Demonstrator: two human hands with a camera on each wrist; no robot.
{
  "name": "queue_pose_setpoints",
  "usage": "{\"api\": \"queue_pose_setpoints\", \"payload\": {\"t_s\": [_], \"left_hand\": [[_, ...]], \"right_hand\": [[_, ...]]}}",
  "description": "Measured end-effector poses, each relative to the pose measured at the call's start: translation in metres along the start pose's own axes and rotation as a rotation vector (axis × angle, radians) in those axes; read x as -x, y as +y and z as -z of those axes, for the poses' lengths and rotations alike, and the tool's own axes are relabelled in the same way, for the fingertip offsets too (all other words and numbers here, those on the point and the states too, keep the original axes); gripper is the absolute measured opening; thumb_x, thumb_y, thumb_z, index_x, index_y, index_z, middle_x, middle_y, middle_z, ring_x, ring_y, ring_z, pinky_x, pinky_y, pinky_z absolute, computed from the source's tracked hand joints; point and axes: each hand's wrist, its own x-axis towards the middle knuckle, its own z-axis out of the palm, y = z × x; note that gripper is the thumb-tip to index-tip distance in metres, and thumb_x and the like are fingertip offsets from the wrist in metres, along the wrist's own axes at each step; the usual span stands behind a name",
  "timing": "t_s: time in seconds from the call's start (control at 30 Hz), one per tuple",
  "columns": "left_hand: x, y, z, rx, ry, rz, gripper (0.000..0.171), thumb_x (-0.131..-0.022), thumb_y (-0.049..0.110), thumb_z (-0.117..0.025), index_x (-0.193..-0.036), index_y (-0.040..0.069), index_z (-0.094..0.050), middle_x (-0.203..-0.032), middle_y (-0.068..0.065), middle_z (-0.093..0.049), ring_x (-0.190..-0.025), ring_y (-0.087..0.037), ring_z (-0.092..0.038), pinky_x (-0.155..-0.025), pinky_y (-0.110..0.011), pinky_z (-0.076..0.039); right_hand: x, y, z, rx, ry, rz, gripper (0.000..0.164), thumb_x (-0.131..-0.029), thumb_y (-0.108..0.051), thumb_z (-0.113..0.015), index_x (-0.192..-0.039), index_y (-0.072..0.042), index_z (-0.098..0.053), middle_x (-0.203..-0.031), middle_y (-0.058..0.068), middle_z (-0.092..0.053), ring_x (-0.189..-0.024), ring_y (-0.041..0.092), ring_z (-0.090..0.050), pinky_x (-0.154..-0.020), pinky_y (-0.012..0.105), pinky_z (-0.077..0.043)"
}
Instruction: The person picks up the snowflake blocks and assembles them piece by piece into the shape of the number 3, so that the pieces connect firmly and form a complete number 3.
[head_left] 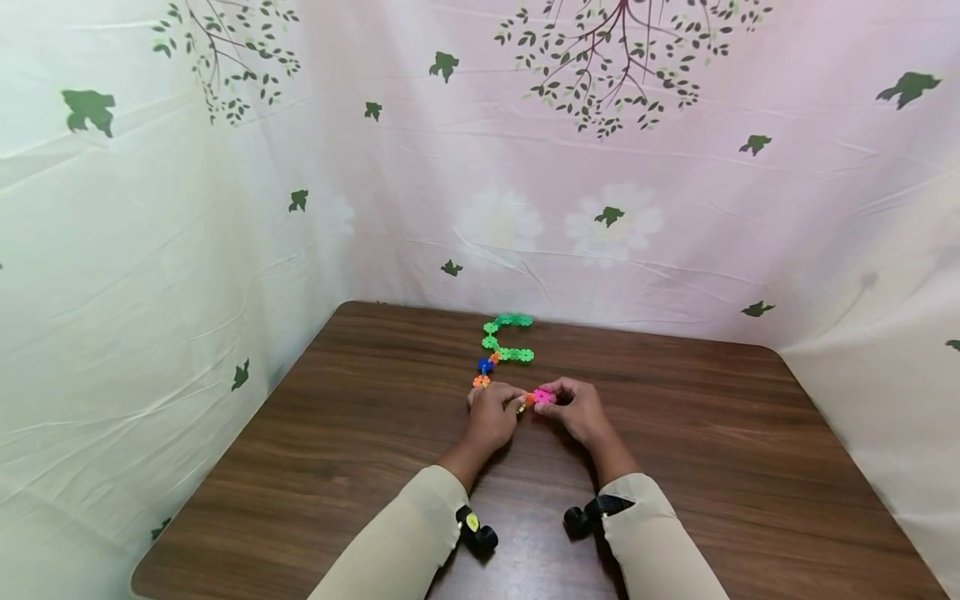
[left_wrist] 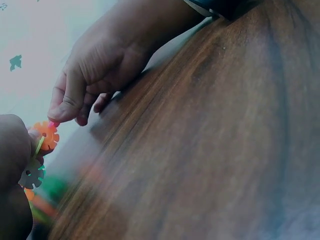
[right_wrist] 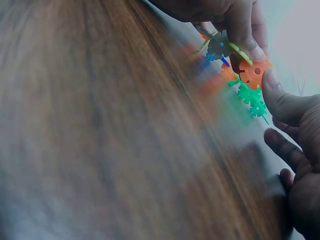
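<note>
A chain of linked, notched plastic discs runs across the table, and both hands are at its near end. My left hand pinches this end by a yellow disc, beside an orange disc and a grey disc. From the other side, my right hand holds a pink disc between thumb and fingers, against the orange one. Past the left hand the chain goes on through another orange disc and a blue disc to several green discs. The left fingers hide part of the chain.
The brown wooden table has rounded far corners. Cloth printed with leaves and branches hangs behind it and along both sides. A black wrist camera sits on each cuff, the left one and the right one.
</note>
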Motion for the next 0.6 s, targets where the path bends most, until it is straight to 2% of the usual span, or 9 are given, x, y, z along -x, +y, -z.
{"api": "queue_pose_setpoints", "payload": {"t_s": [0.43,0.6], "left_hand": [[0.0001,-0.0016,-0.0035,-0.050,0.025,-0.044,0.011,-0.099,0.010,-0.077,-0.102,0.010,-0.088,-0.102,-0.004,-0.084,-0.104,-0.025,-0.076,-0.103,-0.052,-0.043],[-0.0008,-0.0016,-0.0026,-0.012,0.033,-0.034,0.013,-0.101,0.012,-0.076,-0.105,0.010,-0.088,-0.105,-0.004,-0.085,-0.106,-0.025,-0.078,-0.107,-0.054,-0.047]], "right_hand": [[0.0020,-0.0008,-0.0017,-0.016,0.023,-0.011,0.027,-0.085,0.002,-0.091,-0.111,0.002,-0.082,-0.104,0.016,-0.082,-0.087,0.009,-0.066,-0.076,0.019,-0.054],[0.0027,-0.0020,-0.0009,-0.026,0.042,-0.026,0.027,-0.087,0.000,-0.090,-0.112,0.002,-0.082,-0.103,0.013,-0.083,-0.087,0.006,-0.067,-0.076,0.019,-0.054]]}}
